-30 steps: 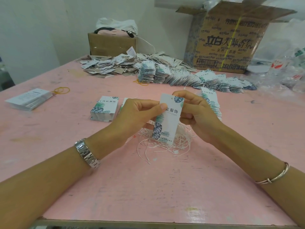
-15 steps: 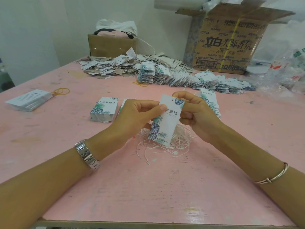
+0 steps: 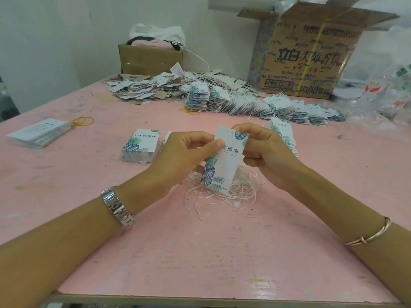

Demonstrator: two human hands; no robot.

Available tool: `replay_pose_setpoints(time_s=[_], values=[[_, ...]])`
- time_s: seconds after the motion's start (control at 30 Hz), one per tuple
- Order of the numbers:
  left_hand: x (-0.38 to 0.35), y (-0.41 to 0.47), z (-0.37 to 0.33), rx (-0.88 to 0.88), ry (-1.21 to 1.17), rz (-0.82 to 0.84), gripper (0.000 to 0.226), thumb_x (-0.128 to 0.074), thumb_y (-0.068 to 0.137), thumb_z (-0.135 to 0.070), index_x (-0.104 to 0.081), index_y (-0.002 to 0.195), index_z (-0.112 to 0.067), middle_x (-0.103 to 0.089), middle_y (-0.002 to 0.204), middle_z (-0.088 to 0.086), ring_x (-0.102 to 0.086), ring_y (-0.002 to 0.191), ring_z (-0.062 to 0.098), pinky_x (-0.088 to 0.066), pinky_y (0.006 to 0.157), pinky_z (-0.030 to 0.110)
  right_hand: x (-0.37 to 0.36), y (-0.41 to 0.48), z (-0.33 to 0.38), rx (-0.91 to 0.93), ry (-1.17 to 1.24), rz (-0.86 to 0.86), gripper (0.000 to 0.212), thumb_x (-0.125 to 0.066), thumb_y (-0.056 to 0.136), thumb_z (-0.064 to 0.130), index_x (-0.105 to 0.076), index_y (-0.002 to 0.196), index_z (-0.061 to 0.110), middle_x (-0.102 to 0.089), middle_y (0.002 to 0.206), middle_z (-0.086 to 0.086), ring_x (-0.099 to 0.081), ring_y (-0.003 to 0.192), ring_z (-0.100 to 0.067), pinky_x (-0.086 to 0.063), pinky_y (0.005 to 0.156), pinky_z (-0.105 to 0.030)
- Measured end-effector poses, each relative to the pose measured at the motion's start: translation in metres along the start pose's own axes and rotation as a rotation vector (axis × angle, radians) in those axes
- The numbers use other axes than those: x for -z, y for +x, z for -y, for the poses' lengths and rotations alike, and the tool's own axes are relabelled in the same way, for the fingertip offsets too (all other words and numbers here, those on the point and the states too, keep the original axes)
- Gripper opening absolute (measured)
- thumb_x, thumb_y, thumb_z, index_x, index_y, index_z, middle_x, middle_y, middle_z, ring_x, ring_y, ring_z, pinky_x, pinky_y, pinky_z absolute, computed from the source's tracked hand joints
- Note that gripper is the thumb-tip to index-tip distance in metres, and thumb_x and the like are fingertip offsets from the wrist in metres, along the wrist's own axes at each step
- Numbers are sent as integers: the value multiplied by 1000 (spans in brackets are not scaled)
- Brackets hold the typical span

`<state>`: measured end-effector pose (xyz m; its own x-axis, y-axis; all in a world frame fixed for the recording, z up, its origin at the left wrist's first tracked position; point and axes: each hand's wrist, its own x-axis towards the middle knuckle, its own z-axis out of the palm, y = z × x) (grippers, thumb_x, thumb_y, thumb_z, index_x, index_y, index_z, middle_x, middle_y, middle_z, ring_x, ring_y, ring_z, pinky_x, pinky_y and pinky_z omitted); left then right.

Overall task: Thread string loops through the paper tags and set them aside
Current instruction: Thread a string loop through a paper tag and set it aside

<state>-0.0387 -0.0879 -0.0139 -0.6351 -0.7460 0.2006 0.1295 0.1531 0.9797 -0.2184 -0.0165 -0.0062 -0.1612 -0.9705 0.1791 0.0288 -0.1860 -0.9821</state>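
Note:
A white paper tag (image 3: 224,161) with blue and green leaf print hangs upright above the pink table. My left hand (image 3: 184,156) pinches its left edge with the thumb across the front. My right hand (image 3: 264,152) grips its upper right corner with curled fingers. Under the tag lies a tangle of white string loops (image 3: 222,194). A small stack of unthreaded tags (image 3: 141,146) sits left of my left hand. Another fanned stack of tags (image 3: 287,134) lies behind my right hand. Whether a string runs through the held tag's hole is hidden.
A long row of fanned tags (image 3: 278,107) and a loose heap of tags (image 3: 151,87) cover the far table. Two cardboard boxes (image 3: 307,54) (image 3: 151,61) stand at the back, plastic bags (image 3: 382,90) at the right. A white card stack (image 3: 39,132) and rubber bands (image 3: 83,121) lie at left.
The tag's lower end has swung slightly and both hands shifted a little around its top; the grip is otherwise the same.

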Motion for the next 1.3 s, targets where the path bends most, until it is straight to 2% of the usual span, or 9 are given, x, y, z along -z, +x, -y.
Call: replay_pose_setpoints(time_s=[0.1, 0.23, 0.5, 0.73, 0.9, 0.97, 1.07, 1.13, 1.3], values=[[1, 0, 2, -117, 182, -92, 22, -74, 85, -25, -64, 105, -24, -70, 92, -9, -70, 74, 19, -54, 59, 28, -2, -1, 1, 26, -79, 1, 23, -69, 79, 3, -77, 77, 25, -47, 62, 3, -23, 46, -5, -25, 41, -14], [0, -4, 3, -361, 343, -136, 33, -74, 86, -26, -50, 108, -33, -60, 99, -13, -66, 78, 10, -52, 60, 22, -4, -2, 2, 39, -123, 2, 17, -67, 75, 13, -77, 78, 27, -38, 77, -6, -21, 48, -8, -24, 43, -15], [-2, -7, 0, -578, 467, -173, 9, -70, 90, -25, -67, 98, -27, -56, 110, -2, -65, 86, 9, -43, 61, 8, -5, -3, 3, 108, -153, -1, 8, -73, 76, 18, -75, 76, 25, -36, 71, -9, -20, 46, -7, -20, 45, -18], [0, -6, -1, -679, 597, -203, 14, -68, 90, -28, -74, 100, -21, -60, 113, -6, -64, 79, 10, -46, 59, 16, -7, -7, 4, 174, -251, 48, 8, -66, 82, 20, -68, 88, 14, -44, 49, 2, -17, 44, -11, -16, 45, -23], [2, -6, -1, -695, 596, -198, 10, -71, 88, -25, -75, 94, -18, -62, 103, -8, -64, 75, 10, -47, 60, 15, -10, -7, 6, 230, -296, 38, 9, -67, 81, 19, -70, 88, 14, -49, 81, -41, -16, 50, -25, -21, 45, -21], [2, -5, 0, -684, 594, -197, 8, -72, 88, -24, -74, 92, -17, -62, 101, -8, -64, 76, 10, -50, 59, 22, -8, -7, 5, 239, -310, 49, 9, -67, 81, 18, -70, 87, 13, -54, 77, -34, -22, 47, -16, -25, 45, -17], [2, -5, 1, -669, 618, -206, 10, -71, 89, -28, -72, 90, -18, -62, 100, -11, -64, 77, 12, -52, 58, 35, -6, -8, 3, 272, -309, 84, 7, -61, 88, 4, -66, 88, 9, -63, 62, 10, -42, 41, 2, -35, 47, -7], [2, -5, 1, -657, 631, -212, 11, -70, 89, -32, -71, 89, -21, -62, 99, -13, -62, 79, 13, -52, 59, 40, -5, -7, 3, 278, -332, 74, 15, -58, 90, -3, -64, 92, 10, -64, 62, 17, -52, 43, 4, -39, 48, -5], [4, -5, -2, -611, 569, -193, 7, -76, 83, -19, -70, 81, -16, -66, 90, -10, -61, 82, 17, -51, 62, 40, -2, -6, 11, 243, -436, 110, 8, -60, 91, 12, -65, 91, 6, -58, 54, 19, -47, 44, 2, -33, 47, -6]])
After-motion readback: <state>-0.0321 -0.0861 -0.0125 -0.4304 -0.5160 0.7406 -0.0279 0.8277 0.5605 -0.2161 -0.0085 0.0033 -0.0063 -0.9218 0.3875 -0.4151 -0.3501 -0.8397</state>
